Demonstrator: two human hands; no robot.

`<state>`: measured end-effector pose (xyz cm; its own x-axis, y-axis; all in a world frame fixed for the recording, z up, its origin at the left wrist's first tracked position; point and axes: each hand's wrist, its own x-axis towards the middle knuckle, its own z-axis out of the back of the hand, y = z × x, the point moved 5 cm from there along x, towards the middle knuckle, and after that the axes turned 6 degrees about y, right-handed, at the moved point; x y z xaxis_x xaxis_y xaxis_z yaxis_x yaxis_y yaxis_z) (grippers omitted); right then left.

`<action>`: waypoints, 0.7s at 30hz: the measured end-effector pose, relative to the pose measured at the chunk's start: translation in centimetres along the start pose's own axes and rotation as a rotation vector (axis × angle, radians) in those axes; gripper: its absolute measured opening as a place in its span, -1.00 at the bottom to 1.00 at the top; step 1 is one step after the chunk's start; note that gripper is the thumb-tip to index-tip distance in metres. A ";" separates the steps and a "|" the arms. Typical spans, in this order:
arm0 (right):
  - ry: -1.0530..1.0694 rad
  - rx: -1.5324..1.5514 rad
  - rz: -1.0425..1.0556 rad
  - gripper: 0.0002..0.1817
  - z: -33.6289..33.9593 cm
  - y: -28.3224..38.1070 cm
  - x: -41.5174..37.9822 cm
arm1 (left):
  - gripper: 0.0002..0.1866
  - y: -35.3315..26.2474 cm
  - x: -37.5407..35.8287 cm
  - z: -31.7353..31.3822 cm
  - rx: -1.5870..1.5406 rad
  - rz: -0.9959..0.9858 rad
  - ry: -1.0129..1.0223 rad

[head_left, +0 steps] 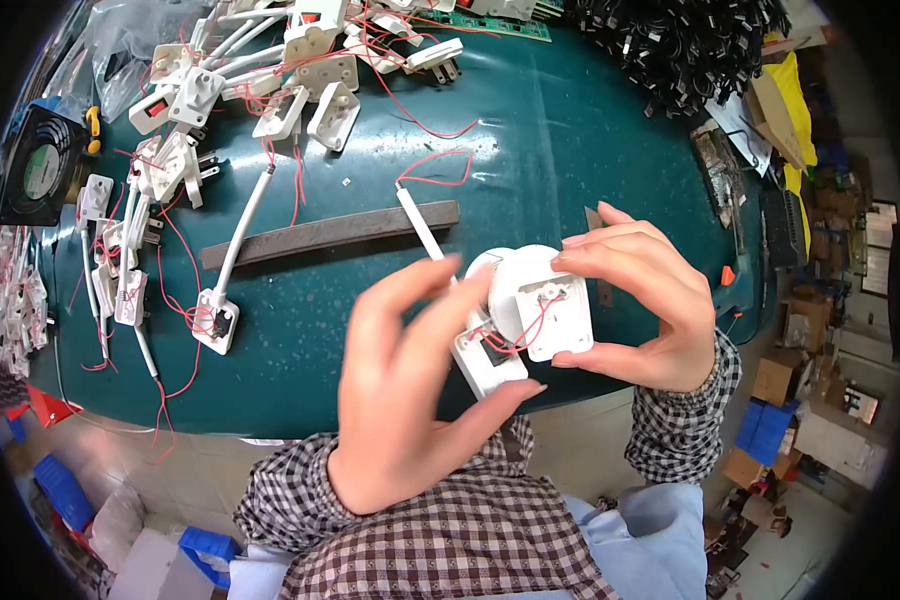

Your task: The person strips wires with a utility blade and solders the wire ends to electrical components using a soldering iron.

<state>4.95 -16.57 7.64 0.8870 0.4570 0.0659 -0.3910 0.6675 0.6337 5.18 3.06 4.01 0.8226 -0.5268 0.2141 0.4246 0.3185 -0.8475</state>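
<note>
My right hand (655, 300) pinches a white plastic plug housing (558, 325) between thumb and fingers. Its open inner side faces me, and red wires (542, 322) run from it. A round white part (510, 290) sits just behind, partly covered. The wires lead down to a second white housing (488, 368) with a dark opening. A white tube (425, 222) extends up and left from there, with a red wire loop at its tip. My left hand (405, 390), slightly blurred, has thumb and fingers spread around this second housing; I see no firm hold on it.
A grey bar (330, 234) lies across the green table mat (300, 390). Another wired tube piece (215, 320) rests at left, near a black fan (40, 170). White plug parts (320, 75) are heaped at the back left, black cables (675, 45) at the back right.
</note>
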 end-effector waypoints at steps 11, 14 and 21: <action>-0.139 0.051 0.066 -0.38 -1.1 3.9 1.1 | -0.49 1.5 -2.6 -0.7 -0.811 0.226 0.029; -0.179 0.030 0.078 -0.34 -1.2 5.1 1.1 | -0.53 0.6 -3.4 1.1 -0.670 0.177 -0.135; -0.226 0.087 0.048 -0.29 -2.0 7.4 1.0 | -0.48 -0.7 -5.2 3.9 -0.483 0.040 -0.174</action>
<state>2.49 -9.99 10.87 0.9042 0.3370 0.2624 -0.4200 0.5905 0.6892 2.10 8.63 5.39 0.9029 -0.3695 0.2197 0.2023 -0.0859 -0.9756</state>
